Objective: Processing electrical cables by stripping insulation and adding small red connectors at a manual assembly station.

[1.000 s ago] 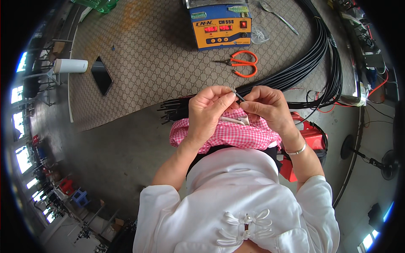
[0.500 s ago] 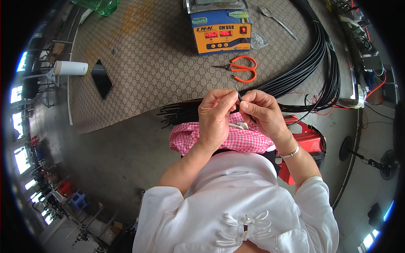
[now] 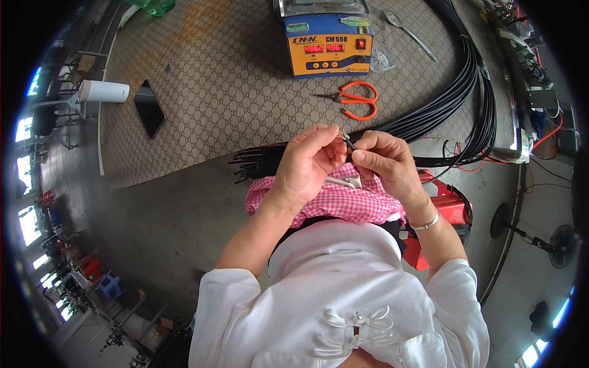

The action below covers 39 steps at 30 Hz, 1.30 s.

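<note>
My right hand [image 3: 389,164] pinches a black cable [image 3: 349,145] between thumb and fingers just short of its end. Thin, light-coloured inner wires [image 3: 343,132] stick out of that end. At their tips, my left hand [image 3: 307,161] has its thumb and forefinger pressed together, with the other fingers loosely curled below. How many wires it grips is too small to tell. Both hands are over the table's near edge, above a pink checked cloth [image 3: 343,199] on my lap. Just beyond them lies a thick bundle of black cables [image 3: 423,119], its cut ends to the left.
Orange-handled scissors [image 3: 362,101] lie on the patterned tabletop [image 3: 227,92], in front of an orange and blue device [image 3: 330,54] with red displays. A clear plastic dish [image 3: 382,59] and a spoon [image 3: 410,34] are beside it. Leftward are a black phone [image 3: 149,109] and a white cup [image 3: 104,91].
My left hand has shifted slightly left and turned, its fingers opening out from around the cable end. The light inner wires show more now. My right hand keeps its hold on the cable.
</note>
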Motion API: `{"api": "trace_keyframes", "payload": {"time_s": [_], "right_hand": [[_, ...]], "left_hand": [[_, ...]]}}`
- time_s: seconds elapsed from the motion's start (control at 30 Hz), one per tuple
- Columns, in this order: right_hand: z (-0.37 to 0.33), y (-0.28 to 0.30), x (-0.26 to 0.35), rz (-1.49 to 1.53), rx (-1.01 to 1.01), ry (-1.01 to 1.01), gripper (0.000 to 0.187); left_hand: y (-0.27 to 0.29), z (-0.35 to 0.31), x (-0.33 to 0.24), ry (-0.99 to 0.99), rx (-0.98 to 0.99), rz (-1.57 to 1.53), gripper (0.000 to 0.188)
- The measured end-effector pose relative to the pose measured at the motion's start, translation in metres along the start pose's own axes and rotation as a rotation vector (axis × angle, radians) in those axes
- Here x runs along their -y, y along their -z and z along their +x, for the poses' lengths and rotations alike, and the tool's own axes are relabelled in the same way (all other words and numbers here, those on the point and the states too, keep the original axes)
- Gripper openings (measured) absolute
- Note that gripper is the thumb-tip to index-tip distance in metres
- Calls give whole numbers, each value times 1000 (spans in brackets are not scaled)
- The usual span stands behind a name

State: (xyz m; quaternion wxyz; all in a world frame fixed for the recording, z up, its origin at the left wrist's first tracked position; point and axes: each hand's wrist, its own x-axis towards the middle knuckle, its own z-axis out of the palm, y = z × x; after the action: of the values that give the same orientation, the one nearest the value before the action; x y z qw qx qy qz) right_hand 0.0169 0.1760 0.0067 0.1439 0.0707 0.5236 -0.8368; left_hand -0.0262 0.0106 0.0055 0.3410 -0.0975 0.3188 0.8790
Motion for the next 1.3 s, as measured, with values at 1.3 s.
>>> {"api": "trace_keyframes", "payload": {"time_s": [1.3], "right_hand": [[2,11,-3,288,104,-131,17]], "left_hand": [[-4,4,0,81,202,-100,20]]}}
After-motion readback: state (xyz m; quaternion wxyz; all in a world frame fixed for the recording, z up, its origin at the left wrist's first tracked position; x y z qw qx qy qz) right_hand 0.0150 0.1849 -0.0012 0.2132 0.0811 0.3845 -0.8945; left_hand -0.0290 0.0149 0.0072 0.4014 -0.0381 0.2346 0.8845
